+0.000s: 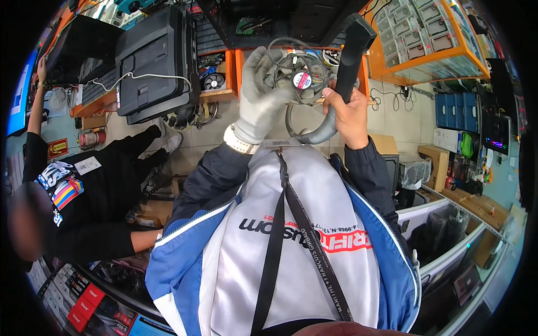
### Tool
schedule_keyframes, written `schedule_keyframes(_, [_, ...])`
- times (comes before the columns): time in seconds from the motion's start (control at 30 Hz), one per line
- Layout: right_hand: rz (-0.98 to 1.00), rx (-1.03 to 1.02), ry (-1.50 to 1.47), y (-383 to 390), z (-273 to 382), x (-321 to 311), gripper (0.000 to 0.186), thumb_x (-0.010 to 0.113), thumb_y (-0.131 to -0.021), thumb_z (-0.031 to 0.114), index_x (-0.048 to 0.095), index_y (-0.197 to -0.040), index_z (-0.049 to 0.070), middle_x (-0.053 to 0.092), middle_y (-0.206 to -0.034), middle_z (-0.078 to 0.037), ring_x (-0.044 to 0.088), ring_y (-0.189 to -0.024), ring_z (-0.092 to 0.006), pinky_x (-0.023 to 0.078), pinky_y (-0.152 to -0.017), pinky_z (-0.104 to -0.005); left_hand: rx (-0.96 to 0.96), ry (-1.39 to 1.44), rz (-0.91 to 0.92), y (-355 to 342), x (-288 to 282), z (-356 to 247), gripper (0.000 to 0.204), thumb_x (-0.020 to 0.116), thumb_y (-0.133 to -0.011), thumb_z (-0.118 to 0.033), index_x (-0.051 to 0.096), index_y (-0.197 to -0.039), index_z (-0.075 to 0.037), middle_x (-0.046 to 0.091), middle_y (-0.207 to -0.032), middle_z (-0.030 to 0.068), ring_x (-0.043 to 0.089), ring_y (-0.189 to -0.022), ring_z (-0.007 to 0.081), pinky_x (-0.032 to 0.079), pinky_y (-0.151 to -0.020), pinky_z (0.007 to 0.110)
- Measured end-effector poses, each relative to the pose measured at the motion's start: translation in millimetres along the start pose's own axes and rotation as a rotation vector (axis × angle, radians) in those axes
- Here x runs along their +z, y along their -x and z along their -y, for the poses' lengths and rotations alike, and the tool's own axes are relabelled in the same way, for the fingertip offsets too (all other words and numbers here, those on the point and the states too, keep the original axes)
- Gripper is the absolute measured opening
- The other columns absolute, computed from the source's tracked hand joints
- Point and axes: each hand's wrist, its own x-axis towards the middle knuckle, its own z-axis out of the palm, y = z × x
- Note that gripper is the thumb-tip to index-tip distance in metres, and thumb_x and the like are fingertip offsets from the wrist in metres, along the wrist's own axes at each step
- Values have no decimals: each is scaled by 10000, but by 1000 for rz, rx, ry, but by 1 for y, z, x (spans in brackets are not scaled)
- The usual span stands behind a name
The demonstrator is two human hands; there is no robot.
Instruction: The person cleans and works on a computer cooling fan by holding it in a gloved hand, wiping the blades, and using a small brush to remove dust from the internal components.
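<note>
My left hand (256, 102), in a pale grey glove, is closed on a dusty computer cooling fan (302, 82) with a round white-and-red label at its hub. Thin dark cables loop around and above the fan. My bare right hand (348, 115) grips a black nozzle (348, 61) with a wide angled head, just right of the fan. From the nozzle's lower end a grey ribbed hose (322, 130) curves left below my hands. The nozzle's head points up and away from me, apart from the fan.
Ahead is an orange workbench with open drawers (228, 73) holding parts and another fan. A black printer (154, 61) stands left, an orange glass cabinet (428, 42) right. A co-worker (89, 190) sits at the left. Cardboard boxes (440, 165) and loose cables lie on the right.
</note>
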Motion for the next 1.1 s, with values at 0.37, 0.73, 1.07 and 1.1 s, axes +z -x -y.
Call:
schedule_keyframes(0.37, [61, -143, 134, 3, 4, -4, 550, 584, -1143, 370, 466, -1566, 39, 652, -929, -52, 614, -747, -118, 503, -653, -305, -258, 231, -19, -1, -6, -17, 455, 772, -1015, -38, 624, -1440, 27, 763, -1310, 102, 746, -1159, 176, 612, -1039, 332])
schedule_keyframes(0.73, [109, -105, 436, 52, 4, -26, 582, 625, -1141, 309, 490, -1658, 77, 681, -947, -85, 630, -762, -125, 526, -709, -290, -107, 295, -63, -11, -17, -19, 371, 720, -1056, -131, 652, -1407, -32, 748, -1312, 100, 735, -1203, 228, 614, -1073, 427])
schedule_keyframes(1.07, [-108, -148, 203, 9, 28, -28, 433, 868, -967, 157, 713, -1316, -47, 719, -926, -28, 626, -681, -83, 496, -614, -255, -313, 277, 76, -2, -17, 4, 448, 677, -1067, -140, 601, -1500, -53, 721, -1347, 55, 702, -1193, 159, 584, -1050, 355])
schedule_keyframes(1.1, [-102, -166, 213, -4, 38, -35, 425, 867, -966, 154, 717, -1308, -49, 730, -926, -32, 629, -668, -84, 499, -605, -258, -348, 208, 133, -1, -18, 4, 442, 696, -1056, -109, 609, -1482, -27, 727, -1340, 57, 699, -1183, 144, 583, -1034, 319])
